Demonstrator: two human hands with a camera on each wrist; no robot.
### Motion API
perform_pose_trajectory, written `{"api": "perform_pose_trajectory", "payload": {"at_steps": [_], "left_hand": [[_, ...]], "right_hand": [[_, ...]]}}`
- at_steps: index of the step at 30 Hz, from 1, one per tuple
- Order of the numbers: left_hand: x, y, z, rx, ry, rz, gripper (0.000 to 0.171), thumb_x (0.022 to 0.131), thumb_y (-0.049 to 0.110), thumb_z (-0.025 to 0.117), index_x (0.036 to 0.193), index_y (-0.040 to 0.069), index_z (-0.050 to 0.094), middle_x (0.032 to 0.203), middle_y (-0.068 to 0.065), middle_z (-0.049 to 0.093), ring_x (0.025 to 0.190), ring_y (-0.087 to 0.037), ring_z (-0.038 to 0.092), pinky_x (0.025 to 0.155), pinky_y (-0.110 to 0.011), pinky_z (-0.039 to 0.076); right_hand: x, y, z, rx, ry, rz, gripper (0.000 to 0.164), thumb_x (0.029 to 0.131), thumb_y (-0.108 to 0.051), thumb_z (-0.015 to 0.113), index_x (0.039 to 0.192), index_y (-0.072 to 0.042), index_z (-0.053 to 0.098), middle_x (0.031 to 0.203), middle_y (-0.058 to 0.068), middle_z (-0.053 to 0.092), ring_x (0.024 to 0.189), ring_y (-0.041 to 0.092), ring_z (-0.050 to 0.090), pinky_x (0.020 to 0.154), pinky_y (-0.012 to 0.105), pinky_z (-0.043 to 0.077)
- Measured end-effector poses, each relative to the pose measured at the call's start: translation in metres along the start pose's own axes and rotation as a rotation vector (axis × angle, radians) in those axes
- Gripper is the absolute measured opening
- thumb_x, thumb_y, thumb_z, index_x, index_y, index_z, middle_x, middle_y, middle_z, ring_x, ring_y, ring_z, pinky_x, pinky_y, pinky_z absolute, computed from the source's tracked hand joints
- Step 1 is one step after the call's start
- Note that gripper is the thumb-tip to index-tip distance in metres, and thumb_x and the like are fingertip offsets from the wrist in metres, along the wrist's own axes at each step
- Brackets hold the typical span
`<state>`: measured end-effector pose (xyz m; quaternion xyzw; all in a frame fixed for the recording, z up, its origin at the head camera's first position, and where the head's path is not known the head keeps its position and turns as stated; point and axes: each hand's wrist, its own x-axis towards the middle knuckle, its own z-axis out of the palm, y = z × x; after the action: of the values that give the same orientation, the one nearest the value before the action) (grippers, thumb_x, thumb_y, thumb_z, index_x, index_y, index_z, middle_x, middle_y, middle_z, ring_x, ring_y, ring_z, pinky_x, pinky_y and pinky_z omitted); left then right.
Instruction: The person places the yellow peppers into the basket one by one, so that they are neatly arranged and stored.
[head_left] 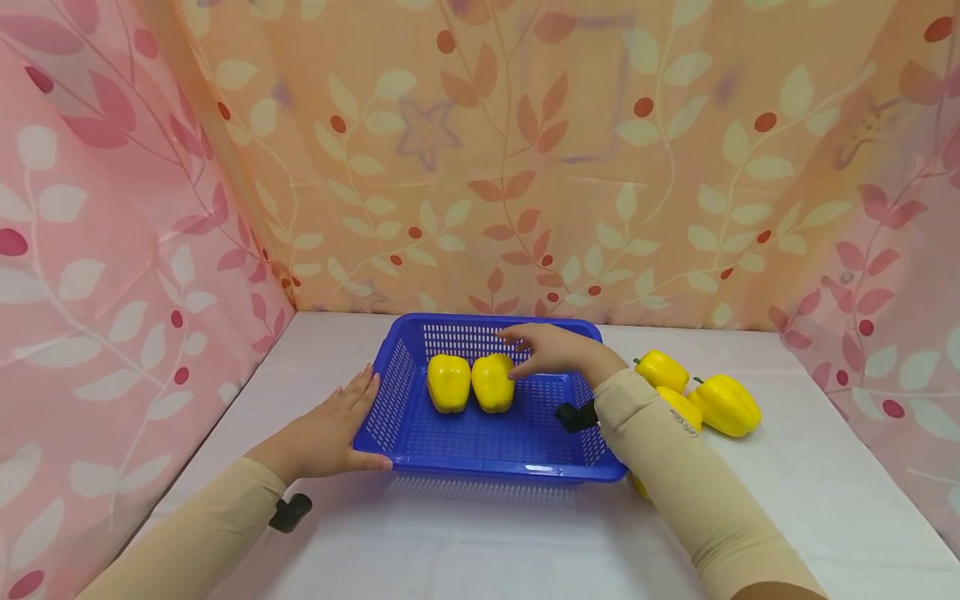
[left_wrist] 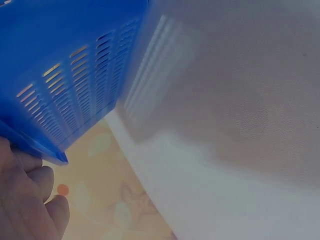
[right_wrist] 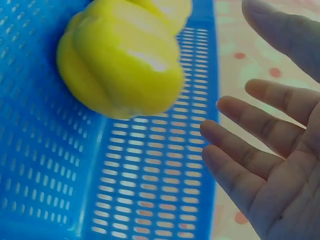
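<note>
Two yellow bell peppers, the left one [head_left: 448, 385] and the right one [head_left: 492, 387], sit side by side in a blue plastic basket [head_left: 487, 468]. My left hand [head_left: 326, 432] rests against the basket's left side, fingers along the rim and thumb at the front corner. Over the basket, my right hand [head_left: 553, 348] is spread with nothing in it, its fingertips close to the right pepper. The right wrist view shows that hand's fingers [right_wrist: 250, 125] apart from the nearer bell pepper [right_wrist: 120, 60].
Right of the basket lie more yellow bell peppers: one at the back [head_left: 663, 370], one farther right [head_left: 726, 406], and others partly hidden by my right sleeve [head_left: 675, 467]. A white cloth [head_left: 450, 542] covers the table. Patterned curtains [head_left: 487, 167] stand behind and on both sides.
</note>
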<state>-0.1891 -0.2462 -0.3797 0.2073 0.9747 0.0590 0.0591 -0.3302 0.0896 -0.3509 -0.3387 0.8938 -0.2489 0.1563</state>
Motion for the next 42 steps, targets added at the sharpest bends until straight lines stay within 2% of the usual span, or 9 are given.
{"api": "perform_pose_trajectory", "payload": {"at_steps": [6,12,19,27,38,42], "left_hand": [[0.0,0.0,0.0,0.001,-0.004,-0.006,0.121,0.066,0.078,0.051,0.146,0.0,0.004,0.152,-0.017,-0.002,0.139,-0.033,0.006,0.109,-0.051,0.015],[0.0,0.0,-0.001,-0.008,-0.001,-0.007,0.121,0.066,0.077,0.052,0.145,0.0,0.004,0.152,-0.018,-0.001,0.139,-0.033,0.006,0.109,-0.051,0.015],[0.0,-0.002,0.0,0.006,0.003,-0.007,0.122,0.065,0.08,0.049,0.145,0.0,0.004,0.152,-0.018,-0.001,0.139,-0.033,0.006,0.109,-0.05,0.015],[0.001,-0.003,0.002,-0.002,0.008,-0.009,0.121,0.065,0.078,0.052,0.146,0.001,0.003,0.153,-0.016,-0.002,0.14,-0.031,0.004,0.109,-0.05,0.014],[0.002,-0.004,0.002,0.001,-0.003,-0.026,0.124,0.063,0.083,0.047,0.146,0.003,0.001,0.153,-0.014,-0.004,0.14,-0.03,0.003,0.11,-0.049,0.014],[0.002,-0.004,0.002,-0.003,0.001,-0.021,0.123,0.063,0.082,0.048,0.146,0.002,0.003,0.153,-0.014,-0.003,0.14,-0.03,0.004,0.11,-0.049,0.014]], "right_hand": [[-0.02,0.002,-0.013,0.02,0.047,0.0,0.061,0.077,-0.037,0.073,0.129,-0.015,0.051,0.128,0.006,0.053,0.117,0.026,0.051,0.095,0.04,0.044],[-0.039,0.01,-0.026,0.125,0.059,0.017,0.063,0.077,-0.037,0.072,0.131,-0.013,0.048,0.13,0.01,0.051,0.122,0.029,0.046,0.099,0.044,0.039],[-0.057,0.026,-0.037,0.175,0.093,0.043,0.066,0.078,-0.037,0.071,0.133,-0.013,0.044,0.13,0.012,0.051,0.122,0.032,0.045,0.098,0.047,0.039],[-0.078,0.041,-0.041,0.169,0.133,0.093,0.072,0.078,-0.042,0.069,0.137,-0.012,0.042,0.132,0.013,0.049,0.122,0.032,0.045,0.097,0.049,0.039],[-0.1,0.063,-0.044,0.23,0.18,0.115,0.067,0.08,-0.036,0.069,0.136,-0.009,0.042,0.129,0.017,0.05,0.119,0.037,0.046,0.096,0.051,0.039],[-0.11,0.073,-0.042,0.202,0.196,0.136,0.066,0.081,-0.037,0.067,0.135,-0.007,0.043,0.127,0.018,0.051,0.116,0.038,0.047,0.095,0.05,0.041]]}}
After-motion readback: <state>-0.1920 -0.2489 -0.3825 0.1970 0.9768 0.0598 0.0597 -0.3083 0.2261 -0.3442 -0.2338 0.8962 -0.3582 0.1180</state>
